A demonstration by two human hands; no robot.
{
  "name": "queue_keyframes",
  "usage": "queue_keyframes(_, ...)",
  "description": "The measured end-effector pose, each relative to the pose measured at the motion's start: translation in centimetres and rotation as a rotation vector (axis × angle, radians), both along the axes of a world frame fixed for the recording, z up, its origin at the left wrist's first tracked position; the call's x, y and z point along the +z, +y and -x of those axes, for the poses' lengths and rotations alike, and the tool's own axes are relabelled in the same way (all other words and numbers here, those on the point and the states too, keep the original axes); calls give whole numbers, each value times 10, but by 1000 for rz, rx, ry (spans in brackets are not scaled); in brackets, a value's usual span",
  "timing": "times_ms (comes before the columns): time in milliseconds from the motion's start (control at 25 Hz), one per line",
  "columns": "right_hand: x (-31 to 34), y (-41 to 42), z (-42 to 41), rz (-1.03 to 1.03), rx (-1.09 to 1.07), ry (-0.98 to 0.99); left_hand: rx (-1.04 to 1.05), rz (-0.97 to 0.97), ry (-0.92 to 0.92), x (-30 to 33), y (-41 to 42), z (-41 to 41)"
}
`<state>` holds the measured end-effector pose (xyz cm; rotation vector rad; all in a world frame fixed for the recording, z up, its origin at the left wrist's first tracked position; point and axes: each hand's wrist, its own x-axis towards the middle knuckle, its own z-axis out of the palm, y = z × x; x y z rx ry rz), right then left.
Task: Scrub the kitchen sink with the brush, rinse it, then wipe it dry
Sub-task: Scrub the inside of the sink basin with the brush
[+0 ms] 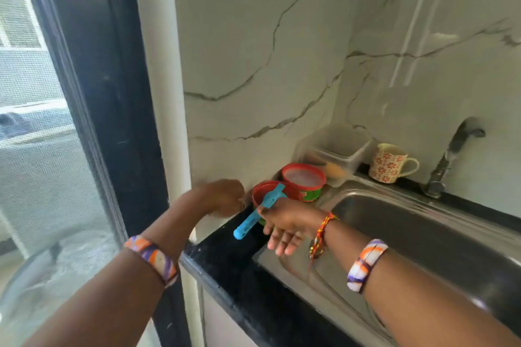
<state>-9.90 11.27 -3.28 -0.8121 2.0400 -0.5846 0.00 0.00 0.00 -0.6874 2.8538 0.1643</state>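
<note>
Beside the steel sink (pixel 423 234), blue-handled brush (pixel 255 217), propped in red tub (pixel 275 194)

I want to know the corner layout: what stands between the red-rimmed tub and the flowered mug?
In the head view, a clear plastic container stands between the red-rimmed tub and the flowered mug.

I see a brushed steel sink (pixel 408 234), dull-shiny; a glossy speckled black stone tabletop (pixel 225 259); polished marble wall (pixel 253 51); and a smooth blue plastic brush handle (pixel 253 217).
</note>
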Motion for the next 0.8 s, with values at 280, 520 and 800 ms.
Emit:
queue_keyframes(280, -23, -4, -18, 106, -197, -38, 20, -592, 73, -26, 4, -7)
queue_keyframes(520, -2, 26, 3, 208, -264, -27, -48, -533, 149, -13, 3, 9)
queue_keyframes(800, 44, 41, 56, 541, -497, 127, -63, -55, 283, -12, 10, 59)
